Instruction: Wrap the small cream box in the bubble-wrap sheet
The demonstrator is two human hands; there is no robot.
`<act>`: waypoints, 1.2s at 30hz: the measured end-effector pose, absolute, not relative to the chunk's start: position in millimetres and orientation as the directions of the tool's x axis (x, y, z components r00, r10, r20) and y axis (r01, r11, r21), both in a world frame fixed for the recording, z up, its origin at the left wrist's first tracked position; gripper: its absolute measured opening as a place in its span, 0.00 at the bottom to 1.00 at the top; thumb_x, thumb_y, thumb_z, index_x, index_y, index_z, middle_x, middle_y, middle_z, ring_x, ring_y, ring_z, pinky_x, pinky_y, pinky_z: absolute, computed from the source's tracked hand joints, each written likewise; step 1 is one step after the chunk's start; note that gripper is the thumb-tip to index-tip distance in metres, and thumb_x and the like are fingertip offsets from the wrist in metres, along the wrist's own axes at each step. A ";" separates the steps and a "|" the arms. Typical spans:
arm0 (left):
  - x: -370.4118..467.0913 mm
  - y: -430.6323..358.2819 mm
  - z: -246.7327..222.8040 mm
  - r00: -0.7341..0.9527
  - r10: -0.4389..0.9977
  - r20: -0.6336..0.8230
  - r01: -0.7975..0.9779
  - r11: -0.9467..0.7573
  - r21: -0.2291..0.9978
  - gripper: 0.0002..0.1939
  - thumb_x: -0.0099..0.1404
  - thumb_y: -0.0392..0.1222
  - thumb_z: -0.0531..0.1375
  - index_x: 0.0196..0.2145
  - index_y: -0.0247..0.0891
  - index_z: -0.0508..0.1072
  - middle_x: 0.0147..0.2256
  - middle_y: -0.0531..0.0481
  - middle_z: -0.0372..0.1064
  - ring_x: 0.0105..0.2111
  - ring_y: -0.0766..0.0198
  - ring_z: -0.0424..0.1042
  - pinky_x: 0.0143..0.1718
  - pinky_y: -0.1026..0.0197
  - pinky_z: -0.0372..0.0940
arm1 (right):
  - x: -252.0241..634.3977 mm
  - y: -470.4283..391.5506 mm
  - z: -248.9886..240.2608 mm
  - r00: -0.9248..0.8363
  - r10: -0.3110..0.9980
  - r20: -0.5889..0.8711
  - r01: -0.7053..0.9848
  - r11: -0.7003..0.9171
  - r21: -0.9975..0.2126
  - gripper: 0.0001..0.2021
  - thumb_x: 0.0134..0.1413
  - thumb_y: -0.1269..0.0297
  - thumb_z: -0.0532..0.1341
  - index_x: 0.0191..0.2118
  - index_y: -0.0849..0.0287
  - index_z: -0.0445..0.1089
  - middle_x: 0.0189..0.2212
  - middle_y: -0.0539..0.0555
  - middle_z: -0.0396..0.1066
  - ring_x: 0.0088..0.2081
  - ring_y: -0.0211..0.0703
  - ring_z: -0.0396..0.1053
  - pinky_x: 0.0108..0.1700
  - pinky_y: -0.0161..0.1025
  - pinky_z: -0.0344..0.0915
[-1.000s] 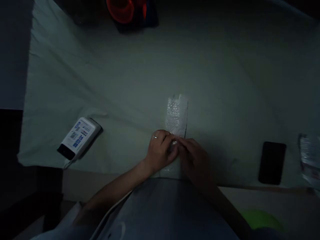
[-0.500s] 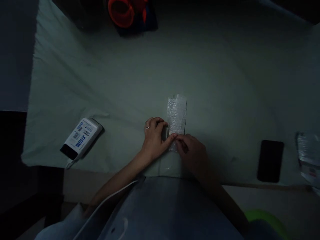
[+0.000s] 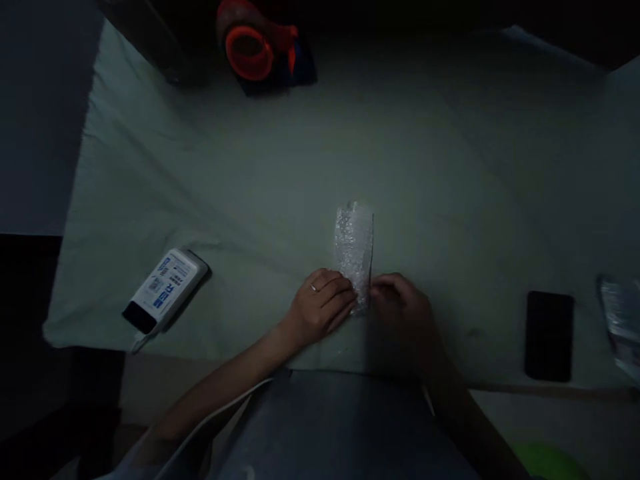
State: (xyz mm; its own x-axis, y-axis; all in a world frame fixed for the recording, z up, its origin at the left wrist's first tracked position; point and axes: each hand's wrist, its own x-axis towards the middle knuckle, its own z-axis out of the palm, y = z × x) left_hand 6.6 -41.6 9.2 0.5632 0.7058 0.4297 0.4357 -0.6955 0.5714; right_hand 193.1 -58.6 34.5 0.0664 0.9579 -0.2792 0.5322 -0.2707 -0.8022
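Observation:
A narrow strip of clear bubble wrap (image 3: 354, 243) lies lengthwise in front of me on the pale green cloth. My left hand (image 3: 324, 303), with a ring on one finger, rests with its fingers laid flat over the lower left part of the strip. Its thumb is hidden. At the strip's lower right edge, the bent fingers of my right hand (image 3: 403, 300) come together in a pinch on the border of the wrap. The light is dim, and whether something lies inside the wrap is hard to make out.
A white box-like pack with blue print (image 3: 167, 283) lies to the left. An orange tape dispenser (image 3: 250, 53) stands at the back. On the right are a black phone (image 3: 549, 337) and a shiny plastic packet (image 3: 623, 320). The green cloth (image 3: 450, 187) covers the table.
My left hand has moved from the strip's left side onto its lower part, fingers now flat. My right hand has shifted right, from the strip's lower middle to its right edge.

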 end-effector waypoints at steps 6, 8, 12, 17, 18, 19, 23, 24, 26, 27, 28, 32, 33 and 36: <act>1.9 -40.2 10.9 0.600 0.668 0.441 0.421 -0.732 0.536 0.15 0.62 0.44 0.60 0.44 0.33 0.70 0.39 0.43 0.73 0.45 0.57 0.70 0.53 0.48 0.62 | 201.5 -22.1 19.6 0.072 0.816 -0.573 0.127 -0.577 -0.807 0.23 0.45 0.58 0.64 0.49 0.60 0.66 0.37 0.57 0.75 0.38 0.45 0.74 0.43 0.45 0.69; 0.0 -42.0 9.9 0.619 0.652 0.437 0.428 -0.747 0.509 0.18 0.61 0.46 0.61 0.45 0.32 0.70 0.40 0.43 0.73 0.46 0.57 0.70 0.56 0.48 0.59 | 197.9 -13.3 17.6 0.033 0.815 -0.578 0.128 -0.577 -0.806 0.27 0.43 0.59 0.65 0.51 0.60 0.65 0.35 0.56 0.74 0.35 0.44 0.73 0.41 0.43 0.69; -2.5 -46.5 5.9 0.635 0.646 0.424 0.462 -0.757 0.462 0.15 0.62 0.40 0.61 0.46 0.32 0.69 0.41 0.44 0.73 0.47 0.59 0.69 0.59 0.50 0.56 | 191.3 -3.9 19.9 -0.055 0.856 -0.513 0.186 -0.496 -0.848 0.20 0.43 0.59 0.64 0.44 0.60 0.68 0.29 0.51 0.71 0.31 0.39 0.69 0.34 0.38 0.67; -6.4 -46.1 4.5 0.681 0.630 0.373 0.475 -0.768 0.431 0.15 0.64 0.35 0.58 0.49 0.32 0.67 0.44 0.43 0.72 0.50 0.59 0.68 0.59 0.50 0.58 | 187.6 3.5 19.5 -0.111 0.869 -0.483 0.319 -0.429 -0.845 0.10 0.45 0.59 0.63 0.29 0.60 0.67 0.24 0.49 0.67 0.26 0.38 0.65 0.28 0.36 0.62; -7.2 -44.7 4.9 0.690 0.625 0.365 0.468 -0.770 0.433 0.16 0.64 0.34 0.58 0.49 0.32 0.67 0.44 0.43 0.72 0.50 0.59 0.68 0.59 0.51 0.58 | 187.6 3.9 18.9 -0.085 0.886 -0.455 0.316 -0.409 -0.856 0.10 0.45 0.59 0.63 0.31 0.60 0.67 0.25 0.49 0.68 0.27 0.38 0.65 0.29 0.36 0.63; -7.8 -43.0 5.6 0.695 0.621 0.363 0.456 -0.771 0.445 0.16 0.64 0.34 0.57 0.49 0.32 0.67 0.44 0.43 0.72 0.50 0.59 0.68 0.59 0.51 0.58 | 188.2 3.3 18.5 -0.038 0.910 -0.413 0.305 -0.383 -0.872 0.11 0.46 0.59 0.63 0.35 0.60 0.68 0.28 0.50 0.69 0.29 0.39 0.66 0.30 0.37 0.65; -7.3 -35.7 9.5 0.682 0.636 0.361 0.425 -0.747 0.512 0.15 0.65 0.37 0.57 0.49 0.32 0.67 0.44 0.42 0.72 0.49 0.59 0.68 0.59 0.50 0.59 | 195.1 -11.0 25.2 0.173 0.983 -0.061 0.460 -0.135 -0.877 0.09 0.51 0.65 0.60 0.40 0.58 0.68 0.36 0.54 0.70 0.35 0.40 0.68 0.38 0.40 0.67; -6.5 -34.3 10.3 0.675 0.644 0.360 0.424 -0.738 0.525 0.14 0.65 0.37 0.56 0.49 0.32 0.67 0.44 0.42 0.72 0.49 0.59 0.69 0.58 0.49 0.59 | 197.0 -17.0 28.8 0.120 0.993 0.018 0.531 -0.049 -0.846 0.06 0.53 0.67 0.58 0.38 0.58 0.69 0.35 0.54 0.70 0.36 0.41 0.68 0.39 0.41 0.67; -4.3 -32.0 11.3 0.661 0.657 0.361 0.419 -0.724 0.548 0.14 0.65 0.37 0.56 0.48 0.33 0.66 0.43 0.42 0.71 0.48 0.58 0.69 0.57 0.49 0.61 | 199.1 -29.2 35.7 -0.063 0.994 0.087 0.574 0.108 -0.811 0.06 0.56 0.70 0.56 0.36 0.57 0.71 0.33 0.54 0.71 0.37 0.41 0.69 0.40 0.42 0.67; -3.0 -30.8 11.5 0.652 0.665 0.365 0.413 -0.715 0.564 0.13 0.65 0.37 0.56 0.48 0.33 0.66 0.43 0.42 0.71 0.48 0.58 0.68 0.57 0.48 0.61 | 199.1 -34.3 38.2 -0.148 0.983 0.105 0.575 0.172 -0.800 0.07 0.56 0.70 0.56 0.38 0.57 0.71 0.35 0.55 0.72 0.39 0.42 0.69 0.42 0.43 0.67; -1.7 -29.4 11.6 0.640 0.674 0.369 0.406 -0.705 0.582 0.13 0.65 0.36 0.56 0.48 0.33 0.66 0.43 0.41 0.70 0.47 0.58 0.68 0.55 0.48 0.63 | 198.4 -38.2 39.7 -0.215 0.970 0.118 0.573 0.223 -0.789 0.08 0.57 0.70 0.56 0.40 0.57 0.71 0.38 0.56 0.72 0.41 0.44 0.69 0.44 0.45 0.67; 3.1 -22.0 12.6 0.585 0.730 0.354 0.386 -0.634 0.670 0.14 0.64 0.36 0.56 0.48 0.33 0.66 0.44 0.40 0.68 0.47 0.57 0.67 0.50 0.50 0.67 | 194.1 -40.9 35.9 -0.288 0.946 0.148 0.580 0.295 -0.759 0.14 0.56 0.67 0.55 0.48 0.56 0.68 0.46 0.59 0.69 0.48 0.49 0.66 0.50 0.52 0.66; 3.9 -20.3 12.7 0.576 0.743 0.340 0.383 -0.613 0.691 0.14 0.64 0.35 0.56 0.48 0.33 0.66 0.44 0.40 0.68 0.47 0.57 0.67 0.50 0.50 0.67 | 193.6 -39.5 33.7 -0.262 0.955 0.139 0.582 0.271 -0.767 0.15 0.56 0.67 0.55 0.49 0.56 0.67 0.47 0.59 0.69 0.49 0.49 0.65 0.51 0.53 0.65; 3.6 -19.9 11.2 0.572 0.759 0.312 0.372 -0.579 0.726 0.12 0.64 0.36 0.57 0.45 0.35 0.68 0.45 0.39 0.64 0.51 0.55 0.63 0.52 0.48 0.65 | 193.8 -36.0 28.3 -0.174 0.982 0.077 0.583 0.166 -0.795 0.15 0.58 0.65 0.54 0.51 0.57 0.65 0.49 0.60 0.68 0.52 0.49 0.64 0.54 0.53 0.63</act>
